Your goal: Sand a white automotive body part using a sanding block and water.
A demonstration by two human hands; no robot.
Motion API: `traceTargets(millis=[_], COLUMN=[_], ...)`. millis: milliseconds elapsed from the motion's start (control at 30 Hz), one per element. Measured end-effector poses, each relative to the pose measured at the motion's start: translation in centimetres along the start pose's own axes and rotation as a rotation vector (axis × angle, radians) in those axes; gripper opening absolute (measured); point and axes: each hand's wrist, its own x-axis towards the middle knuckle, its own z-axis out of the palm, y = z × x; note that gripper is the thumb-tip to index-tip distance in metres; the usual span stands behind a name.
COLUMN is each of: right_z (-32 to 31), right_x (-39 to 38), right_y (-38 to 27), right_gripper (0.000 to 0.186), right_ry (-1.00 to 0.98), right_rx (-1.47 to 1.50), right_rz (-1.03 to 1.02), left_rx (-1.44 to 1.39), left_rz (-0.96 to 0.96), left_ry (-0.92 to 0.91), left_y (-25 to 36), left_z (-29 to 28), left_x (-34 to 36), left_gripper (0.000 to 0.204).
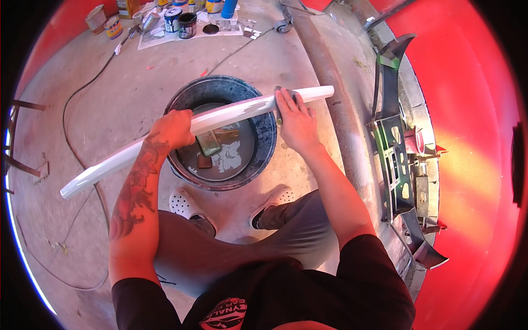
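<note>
Head view: our left grip point(178, 130) is clenched round a long white strip point(231, 113), seemingly to steady it, while our right grip point(297, 122), fingers together across the top, holds a dark pad point(278, 113) against the surface. Beneath both grips sits a black bucket point(268, 135), well placed to catch drips; a greenish block point(208, 143) and a brown block point(204, 162) lie inside. Farther ahead, cans point(187, 26) stand on paper point(157, 40), perhaps sparing the floor point(126, 71); rightward sits a dark bumper frame point(391, 99).

Fingers point(285, 102) of the right hand point(300, 125) mostly hide a dark pad point(297, 98); fingertips of the left hand point(177, 130) are hidden; far beyond both, the top edge crops cans point(214, 6).
</note>
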Motion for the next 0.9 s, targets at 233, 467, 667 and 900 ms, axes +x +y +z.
traceTargets(millis=[233,467,667,900], right_z=[1.1,4.1,3.5,3.6], right_x=[-0.4,2.1,0.6,4.5], right_y=[-0.5,8.6,4.0,12.7], right_gripper=[0.071,0.073,0.071,0.070], right_ry=[-0.005,0.029,0.076,-0.048], right_rx=[-0.030,0.129,0.154,0.148], right_rz=[0.020,0.235,-0.085,0.295], left_rx=[0.025,0.027,0.009,0.032], left_rz=[-0.035,-0.052,-0.069,-0.018], left_ry=[-0.031,-0.052,-0.068,-0.062], left_y=[0.9,2.0,1.6,2.6], left_z=[-1.1,-1.2,-1.4,-1.3], left_x=[-1.0,-1.1,-1.0,-0.4], left_gripper=[0.040,0.042,0.039,0.040])
